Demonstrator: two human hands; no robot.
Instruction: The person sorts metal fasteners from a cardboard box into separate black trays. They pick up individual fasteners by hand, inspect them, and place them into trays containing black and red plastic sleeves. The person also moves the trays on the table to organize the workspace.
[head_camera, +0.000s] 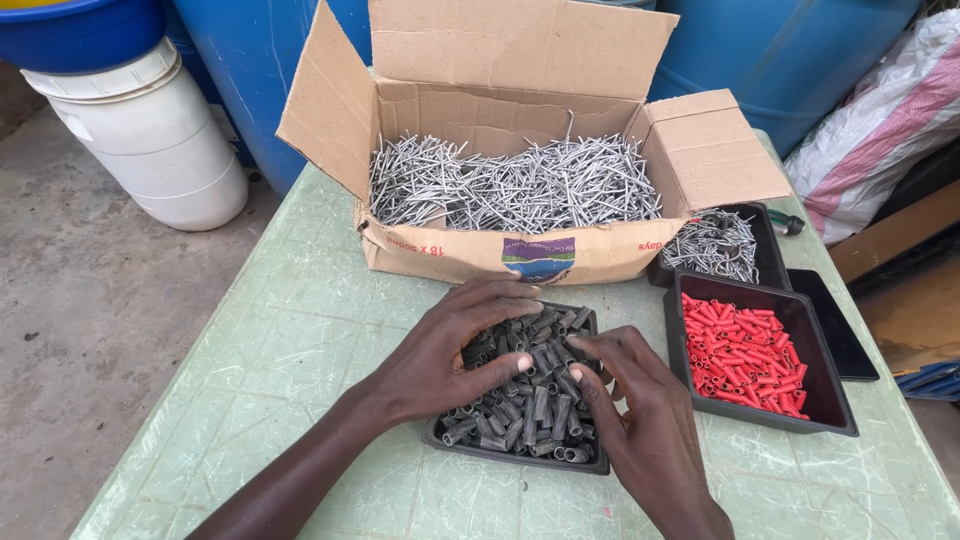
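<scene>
A black tray (592, 466) full of several grey wall plugs (530, 400) lies on the pale green table (290, 330) in front of me. My left hand (450, 350) rests on the plugs at the tray's left side, fingers spread over them. My right hand (635, 410) lies over the tray's right edge, fingers curled into the plugs. Whether either hand pinches a plug is hidden. Behind the tray stands an open cardboard box (460, 255) heaped with steel nails (510, 185).
A black tray (835, 400) of red plugs (745, 355) sits to the right, with a tray of nails (720, 245) behind it and a dark flat phone (840, 325) beside it. Blue barrels (790, 50), a white bucket (150, 140) and a sack (880, 120) stand around the table.
</scene>
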